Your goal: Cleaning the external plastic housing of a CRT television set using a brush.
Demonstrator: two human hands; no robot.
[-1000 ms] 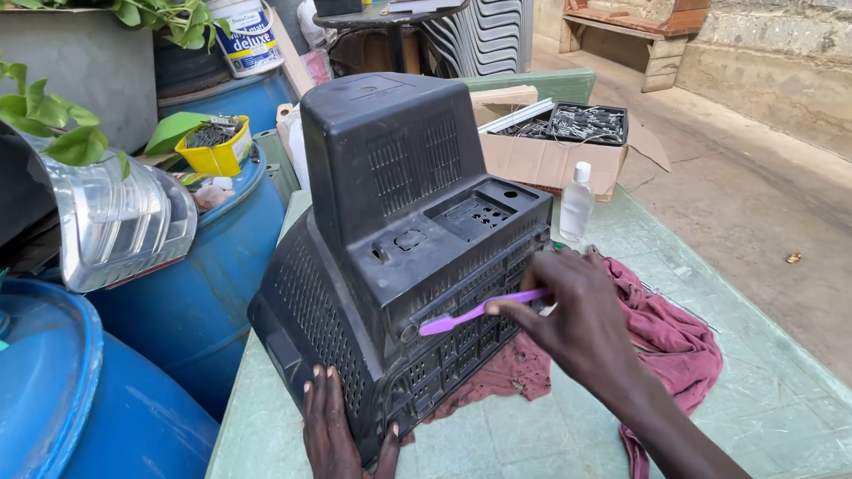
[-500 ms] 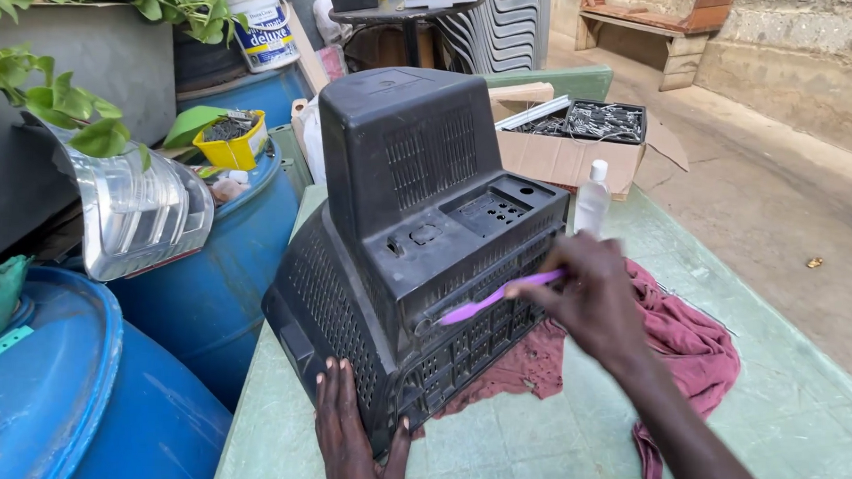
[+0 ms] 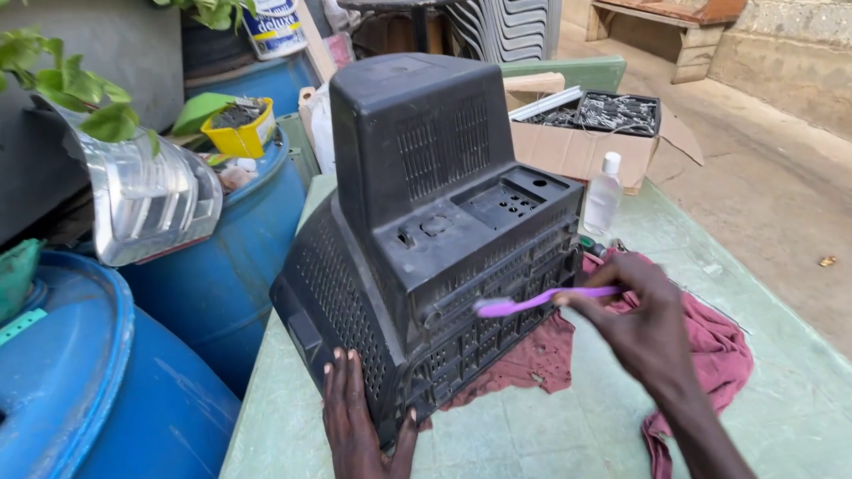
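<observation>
Soft, even daylight fills the frame, brightest at the upper right. Shadows are faint. Edges bend slightly; focus is sharp.

Floor: bare concrete ground (image 3: 787,186), in daylight.
Wall: rough stone wall (image 3: 810,64).
Furniture: wooden bench (image 3: 660,12), stacked chairs (image 3: 509,20).

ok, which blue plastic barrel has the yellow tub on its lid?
The farther blue plastic barrel, beside the black television casing; the nearer one carries no yellow tub.
</observation>
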